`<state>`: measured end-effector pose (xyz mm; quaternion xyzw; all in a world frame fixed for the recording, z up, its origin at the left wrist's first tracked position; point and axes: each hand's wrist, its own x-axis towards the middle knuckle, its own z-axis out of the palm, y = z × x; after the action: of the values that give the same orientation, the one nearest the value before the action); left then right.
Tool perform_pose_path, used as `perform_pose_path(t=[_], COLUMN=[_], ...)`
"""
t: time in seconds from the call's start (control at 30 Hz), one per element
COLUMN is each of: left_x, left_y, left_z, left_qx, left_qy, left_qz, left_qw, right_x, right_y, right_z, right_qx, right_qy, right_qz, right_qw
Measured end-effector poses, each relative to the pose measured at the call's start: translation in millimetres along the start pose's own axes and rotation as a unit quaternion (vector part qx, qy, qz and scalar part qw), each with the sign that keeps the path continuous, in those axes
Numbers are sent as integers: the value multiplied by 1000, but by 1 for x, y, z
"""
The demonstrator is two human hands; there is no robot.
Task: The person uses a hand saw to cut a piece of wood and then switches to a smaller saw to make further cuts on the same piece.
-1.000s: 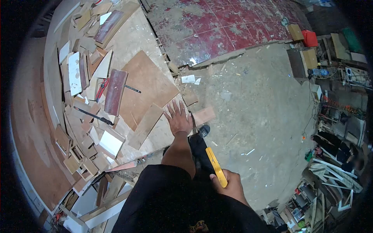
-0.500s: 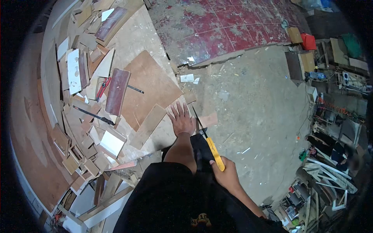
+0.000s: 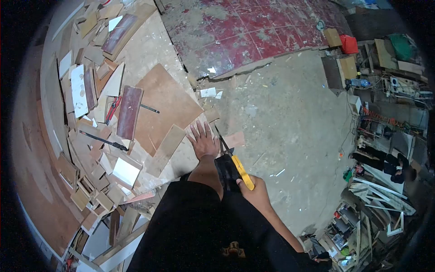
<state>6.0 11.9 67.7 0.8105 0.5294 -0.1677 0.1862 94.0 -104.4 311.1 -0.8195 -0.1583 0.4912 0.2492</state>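
Observation:
My left hand (image 3: pixel 204 144) lies flat, fingers spread, on a pale board at the table's right edge. Just right of it, my right hand (image 3: pixel 255 189) is closed around the yellow handle of a handsaw (image 3: pixel 242 171). The saw's narrow dark blade points away from me and runs along the board's edge; where it meets the wood is hard to make out. Beyond my left hand lies a large brown plywood sheet (image 3: pixel 167 104). A narrower wood strip (image 3: pixel 166 150) rests at its near edge, left of my fingers.
Wood offcuts, a dark red block (image 3: pixel 130 113), red-handled pliers (image 3: pixel 113 109) and a black rod-like tool (image 3: pixel 103 140) crowd the table's left side. Concrete floor (image 3: pixel 290 122) stretches to the right. A person in black (image 3: pixel 389 163) is at the far right among frames and clutter.
My right hand has pushed the saw slightly forward, away from me. My left hand stays flat on the board. The whole view has shifted a little.

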Motion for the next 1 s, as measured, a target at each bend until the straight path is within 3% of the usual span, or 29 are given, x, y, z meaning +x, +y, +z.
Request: perform_pose_path(t=[0.1, 0.23, 0.37, 0.43, 0.5, 0.63, 0.83, 0.97, 1.0], left_x=[2, 1, -1, 2, 0, -1, -9, -2, -3], left_y=[0, 4, 2, 5, 6, 4, 6, 8, 7], left_z=[1, -4, 16, 19, 13, 14, 7, 5, 7], left_qx=[5, 14, 19, 25, 10, 7, 6, 3, 3], left_qy=[-5, -15, 24, 43, 4, 22, 6, -7, 25], left_qz=[-7, -10, -37, -59, -61, -45, -49, -53, -43], left_qw=[1000, 1000, 999, 997, 998, 999, 999, 999, 999], right_x=[-24, -54, -21, -12, -17, -49, -25, -34, -28], right_y=[1, -6, 8, 9, -1, -35, -45, -33, -30], right_z=[-5, -27, -3, 4, -8, -34, -37, -34, -28], right_qx=[-14, 25, 4, -48, -80, -87, -76, -88, -76], right_qy=[-13, -4, 1, 5, -6, -33, -39, -31, -31], right_qz=[-31, 55, 3, -80, -50, -31, 15, -48, -33], right_qw=[999, 998, 1000, 996, 995, 995, 996, 994, 996])
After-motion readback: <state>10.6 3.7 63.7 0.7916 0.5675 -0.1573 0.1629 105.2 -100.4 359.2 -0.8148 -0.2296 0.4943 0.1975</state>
